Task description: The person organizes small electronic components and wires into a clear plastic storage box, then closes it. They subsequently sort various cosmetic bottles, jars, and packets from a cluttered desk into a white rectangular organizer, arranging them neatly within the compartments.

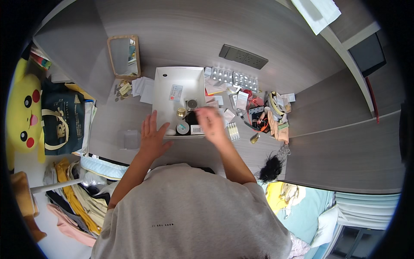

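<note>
A white cardboard box (179, 76) lies on the desk before me. My left hand (152, 134) is spread at the box's left wall, with nothing in it. Over the right wall hovers my right hand (211, 124), blurred, its fingers bent inward; whether they hold anything is hidden. Inside the box, a gold-capped jar (181, 112) and a square jar with a dark round top (191, 104) stand close to my right fingers. Nearer me are a round grey-lidded container (183, 128), a small white rounded item (170, 132) and a barcoded box (196, 129). Farther back lies a printed card (176, 93).
Blister packs (233, 78), sachets (242, 100), ampoules (233, 131) and a full pouch (277, 103) crowd the right. Left are a wood-framed mirror (124, 56), white papers (144, 88) and a translucent box (132, 139). A black feathery item (271, 169) sits at the right front edge.
</note>
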### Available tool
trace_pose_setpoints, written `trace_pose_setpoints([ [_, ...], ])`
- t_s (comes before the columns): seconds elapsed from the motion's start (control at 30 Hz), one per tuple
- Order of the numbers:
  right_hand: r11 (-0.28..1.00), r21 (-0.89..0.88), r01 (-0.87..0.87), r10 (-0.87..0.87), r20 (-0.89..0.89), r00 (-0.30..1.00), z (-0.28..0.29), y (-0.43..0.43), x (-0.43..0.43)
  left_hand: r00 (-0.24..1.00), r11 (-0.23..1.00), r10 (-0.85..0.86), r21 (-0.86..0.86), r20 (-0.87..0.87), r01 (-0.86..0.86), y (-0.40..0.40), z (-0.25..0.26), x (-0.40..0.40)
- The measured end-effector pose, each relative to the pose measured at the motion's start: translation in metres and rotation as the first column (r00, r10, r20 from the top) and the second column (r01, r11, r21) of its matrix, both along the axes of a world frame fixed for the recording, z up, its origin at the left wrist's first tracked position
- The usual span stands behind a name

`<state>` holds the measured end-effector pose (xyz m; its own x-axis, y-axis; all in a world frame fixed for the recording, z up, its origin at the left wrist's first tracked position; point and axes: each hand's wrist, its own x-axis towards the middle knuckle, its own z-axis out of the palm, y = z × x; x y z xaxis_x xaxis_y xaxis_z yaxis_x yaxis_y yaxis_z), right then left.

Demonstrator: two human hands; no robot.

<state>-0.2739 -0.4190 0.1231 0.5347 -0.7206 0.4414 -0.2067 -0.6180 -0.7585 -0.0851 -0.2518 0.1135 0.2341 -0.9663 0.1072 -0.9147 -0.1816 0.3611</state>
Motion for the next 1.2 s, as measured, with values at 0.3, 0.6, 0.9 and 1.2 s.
trace_pose_setpoints([
  [0.3, 0.819, -0.209, 0.535, -0.535, -0.618, 0.577, -0.097, -0.109, -0.121, 0.997, 1.0, -0.02, 0.011, 0.081, 0.019, -0.011, -0.026, 0.001],
  [0.6, 0.811, -0.232, 0.537, -0.554, -0.601, 0.577, -0.08, -0.116, -0.107, 0.997, 1.0, 0.003, 0.017, 0.082, -0.005, -0.01, -0.021, 0.0],
  [0.9, 0.937, -0.001, 0.349, -0.348, -0.064, 0.935, 0.025, -0.055, -0.075, 0.999, 0.998, 0.043, -0.053, 0.023, -0.042, -0.009, -0.021, -0.001],
  [1.2, 0.991, 0.05, -0.127, 0.135, -0.214, 0.967, 0.028, 0.029, 0.04, 0.982, 0.964, 0.151, -0.204, -0.112, -0.172, -0.01, -0.03, -0.006],
])
